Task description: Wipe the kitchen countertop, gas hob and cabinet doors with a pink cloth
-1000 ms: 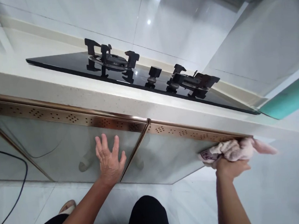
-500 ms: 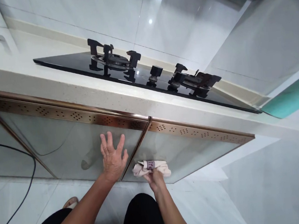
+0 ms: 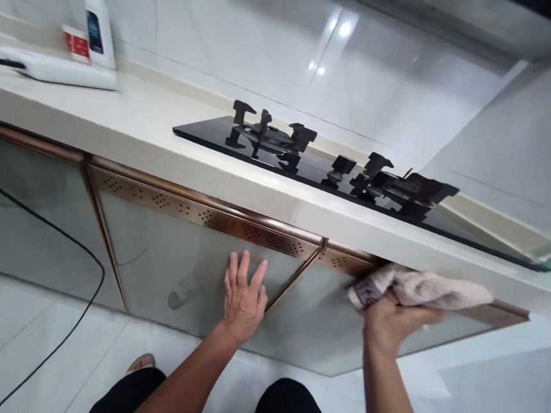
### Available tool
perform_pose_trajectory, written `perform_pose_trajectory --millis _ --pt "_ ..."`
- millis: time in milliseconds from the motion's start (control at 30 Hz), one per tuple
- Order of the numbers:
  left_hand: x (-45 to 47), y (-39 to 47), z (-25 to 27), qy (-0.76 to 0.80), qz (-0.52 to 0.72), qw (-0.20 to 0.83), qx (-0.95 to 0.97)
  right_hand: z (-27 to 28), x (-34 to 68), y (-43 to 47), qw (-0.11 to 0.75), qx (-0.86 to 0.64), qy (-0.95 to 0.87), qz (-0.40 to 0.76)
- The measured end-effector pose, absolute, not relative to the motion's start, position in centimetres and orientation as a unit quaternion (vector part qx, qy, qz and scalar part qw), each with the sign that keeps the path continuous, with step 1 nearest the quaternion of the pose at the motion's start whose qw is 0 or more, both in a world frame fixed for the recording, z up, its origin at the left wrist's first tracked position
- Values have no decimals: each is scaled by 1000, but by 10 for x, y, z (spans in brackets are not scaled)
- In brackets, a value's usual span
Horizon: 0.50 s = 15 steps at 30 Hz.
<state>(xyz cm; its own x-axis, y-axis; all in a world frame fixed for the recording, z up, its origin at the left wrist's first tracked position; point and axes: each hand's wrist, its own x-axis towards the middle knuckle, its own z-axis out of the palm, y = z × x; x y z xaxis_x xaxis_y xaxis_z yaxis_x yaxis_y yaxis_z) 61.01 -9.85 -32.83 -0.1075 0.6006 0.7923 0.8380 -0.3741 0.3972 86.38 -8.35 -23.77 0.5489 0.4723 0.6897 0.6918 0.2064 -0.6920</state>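
My left hand (image 3: 246, 299) has its fingers spread over the left glass cabinet door (image 3: 149, 256), near the seam between the two doors; whether the palm presses on the glass I cannot tell. Higher and to the right, my right hand (image 3: 394, 324) grips a pale pinkish cloth (image 3: 422, 287) with a purple printed patch. The cloth lies against the upper part of the right cabinet door (image 3: 314, 319) and covers part of its perforated copper-coloured strip (image 3: 340, 260). Its right end is slightly blurred.
Above the doors runs a pale countertop (image 3: 235, 184) with a black gas hob (image 3: 206, 130). At the far left stand a white bottle (image 3: 99, 32), a red and white box (image 3: 77, 44) and a white corded device (image 3: 66, 74). A black cable (image 3: 49, 220) hangs in front of the cabinets.
My right hand has carried the cloth up and right, from low on the right door to its top strip. The view has shifted left; my left hand stays spread at the left door.
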Motion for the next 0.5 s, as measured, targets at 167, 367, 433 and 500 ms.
perform_pose_trajectory --millis 167,367,433,500 --pt "603 -101 -325 -530 -540 119 -643 -255 763 -77 577 -571 -549 -199" --pt "569 -96 -314 -538 -649 109 -527 -301 684 -70 464 -452 -722 -243" --pt "560 -97 -316 -561 -654 94 -499 -327 678 -72 448 -429 -746 -242" --pt "557 -101 -322 -583 -624 76 -514 -355 679 -76 431 -435 -763 -207"
